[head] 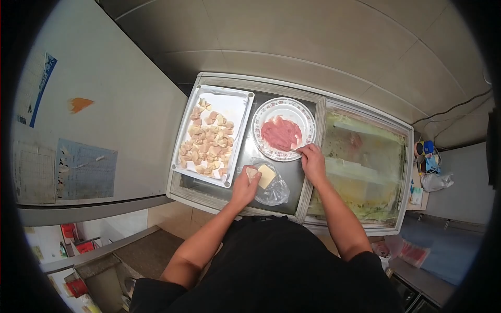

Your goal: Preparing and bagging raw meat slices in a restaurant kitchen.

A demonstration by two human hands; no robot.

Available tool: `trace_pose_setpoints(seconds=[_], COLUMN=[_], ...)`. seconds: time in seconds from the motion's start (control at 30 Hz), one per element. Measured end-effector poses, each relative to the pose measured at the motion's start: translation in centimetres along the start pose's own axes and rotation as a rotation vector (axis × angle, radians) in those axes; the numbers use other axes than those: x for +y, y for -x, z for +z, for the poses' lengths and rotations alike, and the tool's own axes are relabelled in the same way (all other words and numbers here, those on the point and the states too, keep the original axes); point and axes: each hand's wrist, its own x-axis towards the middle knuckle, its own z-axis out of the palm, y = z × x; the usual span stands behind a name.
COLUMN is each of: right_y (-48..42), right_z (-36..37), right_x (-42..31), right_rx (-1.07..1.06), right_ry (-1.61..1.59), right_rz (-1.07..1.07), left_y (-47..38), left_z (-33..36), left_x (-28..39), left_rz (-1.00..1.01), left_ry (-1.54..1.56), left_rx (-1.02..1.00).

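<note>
My left hand (pixel 245 186) holds a pale dumpling wrapper (pixel 251 173) beside the tray. Just to its right, a stack of square yellowish wrappers (pixel 267 176) rests on a clear plastic bag (pixel 274 195). With my right hand (pixel 312 161) I grip a thin utensil (pixel 293 150), its tip at the pink minced meat (pixel 281 133); most of the utensil is hidden by my fingers. That meat lies spread on a round white plate (pixel 265 108) with a floral rim. A white tray (pixel 229 96) on the left carries many folded dumplings (pixel 211 137).
Everything stands on the glass lid of a chest freezer (pixel 246 152), whose right pane (pixel 360 168) is frosted. A tall grey-white panel (pixel 117 129) with papers rises on the left. Tiled wall (pixel 289 35) runs behind. Packets and a plastic bag (pixel 436 182) sit on a shelf at right.
</note>
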Motion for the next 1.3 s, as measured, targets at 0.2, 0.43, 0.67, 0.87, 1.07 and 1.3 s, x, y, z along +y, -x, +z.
trace_pose_setpoints(seconds=[0.2, 0.43, 0.67, 0.87, 1.07, 1.3], right_y=[1.0, 0.6, 2.6, 3.9, 6.0, 6.7], right_z=[-0.1, 0.9, 1.1, 1.8, 3.0, 2.3], right_x=[1.4, -0.6, 0.1, -1.8, -4.4, -4.2], right_rx=[-0.160, -0.028, -0.062, -0.176, -0.143, -0.319], right_ry=[-0.033, -0.048, -0.005, -0.341, -0.155, -0.289], right_rz=[-0.032, 0.040, 0.013, 0.307, -0.133, 0.097], left_y=[-0.1, -1.1, -10.2, -16.0, -9.4, 0.4], left_z=[0.0, 0.3, -4.3, -7.5, -6.0, -1.3], left_x=[-0.3, -1.3, 2.0, 2.2, 2.9, -3.1], left_rz=[-0.099, -0.239, -0.274, 0.291, 0.159, -0.234], left_ry=[0.109, 0.398, 0.516, -0.335, -0.179, 0.224], left_rx=[-0.044, -0.012, 0.216, 0.425, 0.245, -0.113])
